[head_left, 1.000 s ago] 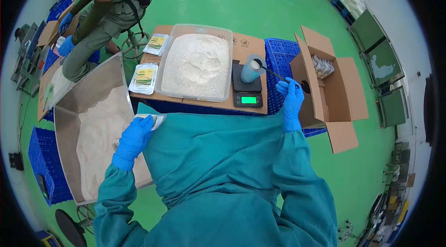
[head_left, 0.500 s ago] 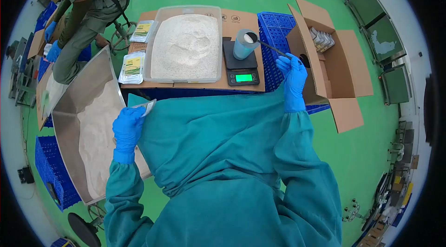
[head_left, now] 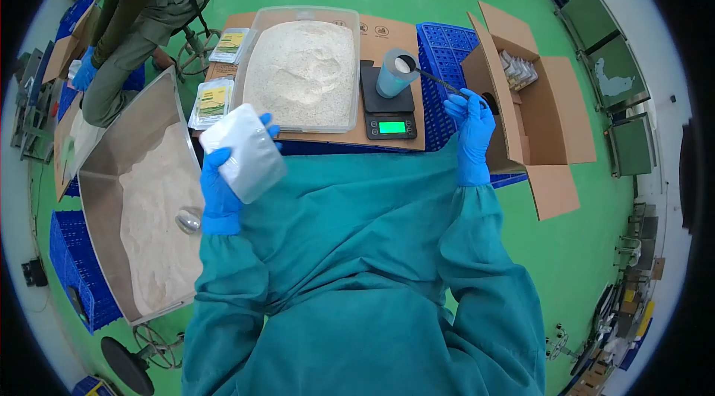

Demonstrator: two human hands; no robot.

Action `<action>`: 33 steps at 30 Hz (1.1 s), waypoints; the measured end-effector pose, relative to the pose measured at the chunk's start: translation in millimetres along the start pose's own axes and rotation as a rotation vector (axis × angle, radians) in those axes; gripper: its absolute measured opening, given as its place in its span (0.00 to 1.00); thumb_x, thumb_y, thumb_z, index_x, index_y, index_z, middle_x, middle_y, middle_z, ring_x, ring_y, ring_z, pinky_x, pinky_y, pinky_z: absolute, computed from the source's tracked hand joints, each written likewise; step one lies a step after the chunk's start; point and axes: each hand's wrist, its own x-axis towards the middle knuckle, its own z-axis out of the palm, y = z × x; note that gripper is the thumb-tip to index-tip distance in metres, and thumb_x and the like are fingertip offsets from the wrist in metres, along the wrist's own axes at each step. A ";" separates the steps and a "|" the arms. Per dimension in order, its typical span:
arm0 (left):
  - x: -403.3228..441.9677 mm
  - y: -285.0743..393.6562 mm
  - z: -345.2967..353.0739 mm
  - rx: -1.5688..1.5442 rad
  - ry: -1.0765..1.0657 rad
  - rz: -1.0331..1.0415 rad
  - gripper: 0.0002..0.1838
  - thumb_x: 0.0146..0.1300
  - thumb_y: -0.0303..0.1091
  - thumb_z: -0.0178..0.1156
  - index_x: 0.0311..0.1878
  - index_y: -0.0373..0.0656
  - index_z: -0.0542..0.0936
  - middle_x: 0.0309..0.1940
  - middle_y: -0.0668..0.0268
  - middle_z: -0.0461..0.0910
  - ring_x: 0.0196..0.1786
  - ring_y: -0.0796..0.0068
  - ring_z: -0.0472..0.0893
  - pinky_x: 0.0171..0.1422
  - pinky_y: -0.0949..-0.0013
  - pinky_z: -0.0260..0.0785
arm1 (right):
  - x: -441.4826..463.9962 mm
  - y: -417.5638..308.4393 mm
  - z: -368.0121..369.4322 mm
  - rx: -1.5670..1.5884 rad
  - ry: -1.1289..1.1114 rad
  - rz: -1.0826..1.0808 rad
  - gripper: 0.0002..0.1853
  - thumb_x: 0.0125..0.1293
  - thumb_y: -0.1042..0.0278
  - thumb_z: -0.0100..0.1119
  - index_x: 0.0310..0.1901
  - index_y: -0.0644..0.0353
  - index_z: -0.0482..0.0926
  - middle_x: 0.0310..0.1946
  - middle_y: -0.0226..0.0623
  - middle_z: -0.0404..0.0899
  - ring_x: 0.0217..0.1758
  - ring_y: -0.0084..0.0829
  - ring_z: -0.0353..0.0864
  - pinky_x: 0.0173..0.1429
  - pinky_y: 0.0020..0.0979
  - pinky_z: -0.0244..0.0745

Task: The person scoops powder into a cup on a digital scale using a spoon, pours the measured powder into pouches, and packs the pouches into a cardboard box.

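Note:
My left hand, in a blue glove, is closed around a white pouch, its broad blank face toward me. In my right hand, also gloved, is the dark handle of a long spoon. White powder shows at the spoon's far end, at the mouth of a bluish cup. The cup stands on a black scale with a lit green display. Left of the scale is a clear plastic tub heaped with pale powder.
Labelled packets lie left of the tub. A metal bin of powder, with a metal scoop in it, sits at left. At right, an open carton containing packets rests by a blue crate. A co-worker stands at upper left.
My left hand has moved slightly right and turned, bringing the pouch's broad face into view and uncovering the scoop. My right hand and the spoon have barely moved.

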 end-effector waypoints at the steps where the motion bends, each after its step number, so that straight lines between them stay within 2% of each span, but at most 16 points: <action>1: 4.1 -7.8 5.1 -0.064 -0.009 -0.027 0.49 0.47 0.41 0.58 0.72 0.37 0.48 0.69 0.40 0.51 0.69 0.39 0.59 0.68 0.40 0.58 | 0.5 0.1 -0.8 -0.006 -0.006 -0.004 0.16 0.74 0.63 0.43 0.49 0.70 0.72 0.34 0.47 0.82 0.34 0.36 0.84 0.41 0.33 0.81; 5: 12.8 -21.1 1.2 -0.141 -0.023 -0.080 0.50 0.44 0.41 0.59 0.72 0.38 0.49 0.69 0.40 0.52 0.68 0.39 0.60 0.68 0.39 0.57 | -1.9 -2.6 2.7 -0.104 -0.089 -0.085 0.15 0.73 0.64 0.46 0.50 0.68 0.73 0.36 0.45 0.82 0.35 0.34 0.84 0.43 0.31 0.81; 7: 12.4 -21.0 -5.5 -0.154 0.014 0.023 0.51 0.42 0.43 0.61 0.71 0.38 0.52 0.66 0.43 0.59 0.63 0.47 0.68 0.69 0.40 0.57 | -5.2 -4.7 5.5 -0.148 -0.108 -0.104 0.14 0.73 0.64 0.47 0.50 0.68 0.73 0.36 0.44 0.82 0.36 0.33 0.84 0.44 0.31 0.80; 10: 15.2 -16.4 -24.5 -0.259 -0.003 0.095 0.50 0.41 0.43 0.61 0.70 0.36 0.55 0.64 0.46 0.63 0.60 0.50 0.72 0.71 0.41 0.54 | -9.0 -3.7 8.3 -0.209 -0.139 -0.142 0.14 0.72 0.66 0.48 0.50 0.67 0.74 0.37 0.43 0.82 0.38 0.31 0.83 0.45 0.31 0.80; 11: 17.4 -16.3 -27.9 -0.268 -0.079 0.102 0.49 0.41 0.43 0.61 0.69 0.35 0.56 0.59 0.50 0.68 0.57 0.55 0.73 0.69 0.46 0.58 | -10.0 -3.2 9.1 -0.252 -0.149 -0.160 0.13 0.72 0.67 0.48 0.50 0.67 0.74 0.37 0.43 0.82 0.38 0.30 0.83 0.46 0.31 0.80; 14: 20.9 -21.0 -46.7 -0.309 -0.041 0.098 0.50 0.41 0.45 0.61 0.69 0.34 0.56 0.55 0.53 0.70 0.53 0.59 0.73 0.61 0.53 0.65 | -15.6 -3.2 12.0 -0.312 -0.169 -0.192 0.13 0.72 0.68 0.47 0.51 0.66 0.74 0.37 0.43 0.82 0.38 0.30 0.83 0.47 0.31 0.80; 15: 22.5 -22.4 -52.2 -0.218 0.009 0.137 0.49 0.43 0.46 0.61 0.69 0.34 0.56 0.51 0.56 0.71 0.49 0.63 0.72 0.54 0.60 0.67 | -16.5 -4.6 14.4 -0.321 -0.171 -0.207 0.12 0.72 0.69 0.47 0.51 0.66 0.75 0.37 0.43 0.82 0.39 0.29 0.83 0.47 0.31 0.80; 18: 23.8 -31.9 -62.2 0.120 0.227 0.264 0.41 0.53 0.38 0.59 0.70 0.37 0.56 0.49 0.60 0.71 0.46 0.69 0.72 0.53 0.70 0.65 | -20.8 -14.1 21.6 -0.287 -0.121 -0.218 0.13 0.72 0.68 0.47 0.51 0.66 0.74 0.37 0.43 0.82 0.38 0.29 0.83 0.47 0.31 0.80; 19: 24.8 -34.4 -63.8 0.119 0.230 0.264 0.41 0.53 0.38 0.59 0.70 0.37 0.56 0.49 0.60 0.71 0.46 0.69 0.72 0.53 0.70 0.65 | -21.9 -19.0 26.1 -0.289 -0.123 -0.216 0.13 0.72 0.68 0.47 0.51 0.66 0.74 0.37 0.43 0.82 0.38 0.29 0.83 0.47 0.31 0.80; 21: 25.4 -39.6 -64.9 0.491 0.361 0.393 0.44 0.50 0.36 0.65 0.69 0.38 0.56 0.58 0.59 0.65 0.58 0.68 0.68 0.62 0.67 0.63 | -26.9 -28.9 37.1 -0.192 -0.080 -0.223 0.13 0.73 0.67 0.46 0.50 0.67 0.74 0.36 0.43 0.82 0.38 0.29 0.83 0.46 0.30 0.80; 24: 26.8 -44.5 -60.1 0.747 0.399 0.524 0.46 0.48 0.35 0.68 0.69 0.38 0.54 0.60 0.58 0.63 0.62 0.65 0.65 0.66 0.65 0.59 | -43.6 -36.4 71.7 -0.121 -0.051 -0.158 0.13 0.73 0.67 0.46 0.49 0.68 0.74 0.35 0.44 0.82 0.36 0.30 0.83 0.44 0.30 0.80; 25: 26.8 -44.7 -55.7 0.752 0.389 0.520 0.46 0.48 0.35 0.68 0.69 0.38 0.54 0.60 0.58 0.63 0.62 0.65 0.65 0.66 0.65 0.59 | -53.0 -33.4 86.1 -0.122 -0.078 -0.095 0.13 0.73 0.67 0.45 0.48 0.68 0.74 0.34 0.44 0.82 0.34 0.31 0.83 0.43 0.30 0.79; 27: 23.5 -45.7 -45.1 1.078 0.306 0.555 0.46 0.47 0.30 0.67 0.69 0.39 0.54 0.65 0.58 0.59 0.67 0.61 0.60 0.72 0.62 0.52 | -69.4 0.7 107.6 -0.073 -0.160 0.043 0.14 0.73 0.65 0.45 0.47 0.69 0.73 0.34 0.43 0.81 0.35 0.30 0.82 0.42 0.29 0.78; 29: 22.3 -50.2 -39.1 1.169 0.287 0.559 0.47 0.45 0.30 0.69 0.68 0.39 0.54 0.64 0.57 0.59 0.67 0.61 0.61 0.71 0.62 0.53 | -86.8 33.1 133.7 -0.234 -0.147 0.111 0.14 0.73 0.64 0.44 0.46 0.67 0.74 0.32 0.41 0.81 0.30 0.27 0.80 0.40 0.28 0.77; 31: 21.5 -51.7 -35.8 1.301 0.273 0.549 0.50 0.41 0.31 0.72 0.67 0.38 0.55 0.63 0.55 0.60 0.66 0.60 0.62 0.70 0.61 0.55 | -93.4 83.0 147.4 -0.064 -0.116 0.259 0.15 0.72 0.62 0.46 0.46 0.67 0.74 0.31 0.40 0.81 0.30 0.26 0.79 0.39 0.27 0.76; 33: 21.3 -54.0 -29.8 1.359 0.247 0.567 0.50 0.39 0.34 0.73 0.66 0.37 0.56 0.60 0.53 0.63 0.62 0.59 0.65 0.67 0.61 0.59 | -98.4 93.9 153.8 -0.151 -0.096 0.312 0.15 0.72 0.61 0.47 0.46 0.67 0.74 0.31 0.41 0.81 0.30 0.26 0.79 0.38 0.28 0.76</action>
